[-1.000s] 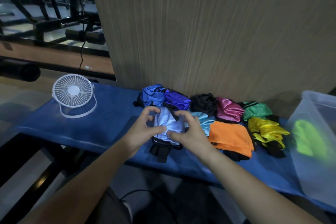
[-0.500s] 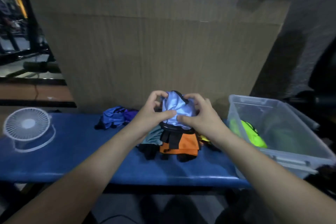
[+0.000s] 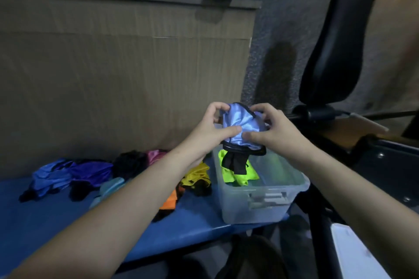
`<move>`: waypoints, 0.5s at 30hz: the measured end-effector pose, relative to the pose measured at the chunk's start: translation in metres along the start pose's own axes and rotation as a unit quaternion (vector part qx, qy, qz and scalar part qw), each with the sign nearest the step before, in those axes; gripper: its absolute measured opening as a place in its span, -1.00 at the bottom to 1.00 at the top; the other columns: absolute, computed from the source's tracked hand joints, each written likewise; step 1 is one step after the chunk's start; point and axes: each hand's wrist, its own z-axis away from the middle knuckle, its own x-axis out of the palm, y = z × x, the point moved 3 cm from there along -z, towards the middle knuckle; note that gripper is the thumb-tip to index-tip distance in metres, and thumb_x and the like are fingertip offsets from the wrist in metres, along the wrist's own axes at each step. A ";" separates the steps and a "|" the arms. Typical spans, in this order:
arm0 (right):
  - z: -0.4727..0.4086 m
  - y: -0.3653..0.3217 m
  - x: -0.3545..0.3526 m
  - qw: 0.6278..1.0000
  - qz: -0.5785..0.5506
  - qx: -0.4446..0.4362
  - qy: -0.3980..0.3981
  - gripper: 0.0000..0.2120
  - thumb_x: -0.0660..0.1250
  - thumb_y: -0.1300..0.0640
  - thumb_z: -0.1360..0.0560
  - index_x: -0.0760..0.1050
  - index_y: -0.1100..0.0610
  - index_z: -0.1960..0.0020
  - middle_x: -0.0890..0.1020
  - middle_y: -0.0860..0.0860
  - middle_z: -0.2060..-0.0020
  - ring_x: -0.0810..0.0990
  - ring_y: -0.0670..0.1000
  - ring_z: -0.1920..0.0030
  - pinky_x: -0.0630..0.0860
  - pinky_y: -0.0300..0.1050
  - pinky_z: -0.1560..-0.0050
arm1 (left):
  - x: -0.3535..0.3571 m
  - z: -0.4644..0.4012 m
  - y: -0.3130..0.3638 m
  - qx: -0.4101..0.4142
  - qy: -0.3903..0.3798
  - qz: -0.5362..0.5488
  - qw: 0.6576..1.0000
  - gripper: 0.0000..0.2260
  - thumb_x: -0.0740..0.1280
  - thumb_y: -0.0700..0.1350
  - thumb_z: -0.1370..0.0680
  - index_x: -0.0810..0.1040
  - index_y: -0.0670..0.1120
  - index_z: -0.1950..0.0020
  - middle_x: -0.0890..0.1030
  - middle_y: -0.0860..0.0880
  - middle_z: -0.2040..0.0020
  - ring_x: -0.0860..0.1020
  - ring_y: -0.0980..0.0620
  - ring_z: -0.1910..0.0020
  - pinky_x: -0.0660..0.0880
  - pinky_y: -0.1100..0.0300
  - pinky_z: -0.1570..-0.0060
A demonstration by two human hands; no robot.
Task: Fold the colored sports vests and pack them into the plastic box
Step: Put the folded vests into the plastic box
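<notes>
A: What takes up most of the scene?
B: A blue tabletop (image 3: 34,217), with the clear plastic box (image 3: 267,201) at its right end and a neon green vest (image 3: 238,174) lying inside.
A: And the loose vests?
B: Blue (image 3: 48,179), purple (image 3: 90,171), black (image 3: 130,162), yellow (image 3: 196,175) and orange (image 3: 169,201) ones lie bunched on the tabletop, left of the box.
A: The hands?
B: The left hand (image 3: 205,129) and right hand (image 3: 272,130) hold a folded light blue vest (image 3: 240,127) above the box, fingers curled round it, thumbs pressing its front.
</notes>
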 end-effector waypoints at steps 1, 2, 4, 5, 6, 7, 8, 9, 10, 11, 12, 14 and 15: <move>0.000 0.007 -0.006 1.000 0.000 0.007 0.000 -0.30 0.53 -0.24 -0.08 0.48 -0.20 -0.20 0.51 0.14 -0.15 0.62 0.03 -0.06 0.58 -0.05 -0.13 | 0.008 -0.004 -0.004 -0.007 -0.005 -0.001 1.000 -0.55 0.54 -0.09 -0.40 0.43 0.10 -0.18 0.50 -0.09 -0.11 0.52 0.02 0.02 0.53 0.16 0.11; 0.000 0.014 -0.010 1.000 -0.001 0.016 -0.002 -0.30 0.53 -0.23 -0.08 0.48 -0.20 -0.20 0.50 0.13 -0.16 0.61 0.01 -0.05 0.56 -0.12 -0.07 | 0.015 -0.007 -0.007 -0.017 -0.008 -0.011 1.000 -0.55 0.53 -0.04 -0.36 0.43 0.12 -0.17 0.50 -0.09 -0.12 0.52 0.01 -0.01 0.54 0.09 0.04; 0.001 0.028 -0.012 0.999 -0.005 0.031 -0.013 -0.36 0.57 -0.16 -0.15 0.48 -0.21 -0.20 0.49 0.10 -0.16 0.60 -0.01 -0.04 0.50 -0.20 -0.01 | 0.025 -0.011 -0.015 -0.032 -0.017 -0.031 0.999 -0.55 0.53 -0.02 -0.37 0.42 0.14 -0.16 0.50 -0.09 -0.15 0.53 0.00 -0.03 0.54 0.07 0.01; 0.002 0.037 -0.012 0.999 -0.011 0.040 -0.020 -0.41 0.59 -0.10 -0.20 0.48 -0.22 -0.19 0.48 0.10 -0.16 0.60 0.00 -0.04 0.51 -0.20 -0.02 | 0.030 -0.014 -0.021 -0.042 -0.020 -0.043 0.998 -0.56 0.54 -0.01 -0.38 0.42 0.14 -0.16 0.49 -0.10 -0.17 0.53 0.01 -0.04 0.52 0.12 0.05; 0.003 0.041 -0.010 0.999 -0.018 0.045 -0.024 -0.44 0.61 -0.06 -0.24 0.48 -0.22 -0.18 0.48 0.10 -0.17 0.60 0.01 -0.05 0.53 -0.17 -0.03 | 0.031 -0.014 -0.024 -0.050 -0.021 -0.057 0.997 -0.56 0.54 0.00 -0.38 0.42 0.15 -0.16 0.47 -0.12 -0.20 0.54 0.01 -0.04 0.50 0.15 0.07; 0.003 0.046 -0.008 0.998 -0.020 0.050 -0.028 -0.45 0.61 -0.03 -0.26 0.48 -0.22 -0.18 0.48 0.11 -0.17 0.60 0.02 -0.06 0.55 -0.15 -0.04 | 0.031 -0.014 -0.028 -0.058 -0.026 -0.072 0.995 -0.56 0.54 0.01 -0.40 0.41 0.15 -0.17 0.46 -0.13 -0.21 0.55 0.00 -0.04 0.50 0.15 0.06; 0.004 0.051 -0.007 0.998 -0.016 0.058 -0.034 -0.45 0.62 0.00 -0.29 0.48 -0.20 -0.20 0.48 0.10 -0.17 0.60 0.03 -0.06 0.56 -0.15 -0.03 | 0.032 -0.013 -0.031 -0.067 -0.038 -0.093 0.993 -0.57 0.54 0.00 -0.44 0.40 0.13 -0.19 0.47 -0.13 -0.20 0.55 -0.01 -0.03 0.50 0.14 0.03; 0.004 0.055 -0.005 0.997 -0.007 0.067 -0.044 -0.44 0.62 0.02 -0.31 0.48 -0.16 -0.23 0.48 0.08 -0.15 0.59 0.04 -0.07 0.57 -0.14 0.00 | 0.033 -0.013 -0.035 -0.071 -0.052 -0.127 0.988 -0.59 0.51 0.00 -0.48 0.38 0.10 -0.21 0.48 -0.10 -0.18 0.54 -0.01 -0.01 0.48 0.11 -0.03; 0.005 0.058 -0.003 0.995 0.005 0.078 -0.058 -0.44 0.62 0.05 -0.34 0.47 -0.12 -0.26 0.48 0.04 -0.11 0.59 0.04 -0.06 0.58 -0.13 0.03 | 0.032 -0.013 -0.039 -0.067 -0.062 -0.193 0.977 -0.61 0.48 0.03 -0.50 0.38 0.09 -0.22 0.48 -0.08 -0.17 0.52 0.01 0.00 0.45 0.10 -0.07; 0.006 0.062 0.000 0.993 0.016 0.088 -0.076 -0.43 0.61 0.06 -0.35 0.45 -0.08 -0.28 0.49 -0.01 -0.07 0.59 0.03 -0.02 0.57 -0.11 0.05 | 0.030 -0.014 -0.043 -0.056 -0.064 -0.294 0.952 -0.63 0.45 0.09 -0.51 0.39 0.10 -0.23 0.47 -0.05 -0.19 0.49 0.03 -0.05 0.41 0.08 -0.13; 0.006 0.066 0.003 0.990 0.033 0.098 -0.095 -0.43 0.60 0.06 -0.36 0.44 -0.07 -0.30 0.49 -0.04 -0.04 0.57 0.00 0.01 0.56 -0.11 0.09 | 0.028 -0.013 -0.046 -0.045 -0.058 -0.402 0.913 -0.63 0.40 0.18 -0.51 0.40 0.14 -0.24 0.43 -0.02 -0.22 0.44 0.01 -0.15 0.36 0.06 -0.21; 0.008 0.073 0.007 0.983 0.079 0.116 -0.119 -0.41 0.59 0.00 -0.36 0.42 -0.11 -0.31 0.47 0.00 -0.11 0.55 -0.02 -0.03 0.54 -0.13 0.03 | 0.020 -0.011 -0.049 -0.027 -0.025 -0.516 0.856 -0.57 0.34 0.29 -0.49 0.42 0.19 -0.29 0.36 0.03 -0.27 0.33 -0.02 -0.34 0.24 0.05 -0.30; 0.008 0.074 0.009 0.981 0.094 0.121 -0.120 -0.41 0.58 -0.01 -0.36 0.42 -0.12 -0.32 0.45 0.05 -0.16 0.54 -0.01 -0.10 0.53 -0.11 -0.06 | 0.016 -0.011 -0.051 -0.035 -0.018 -0.518 0.854 -0.55 0.33 0.30 -0.48 0.42 0.19 -0.31 0.35 0.04 -0.28 0.31 -0.02 -0.37 0.22 0.05 -0.31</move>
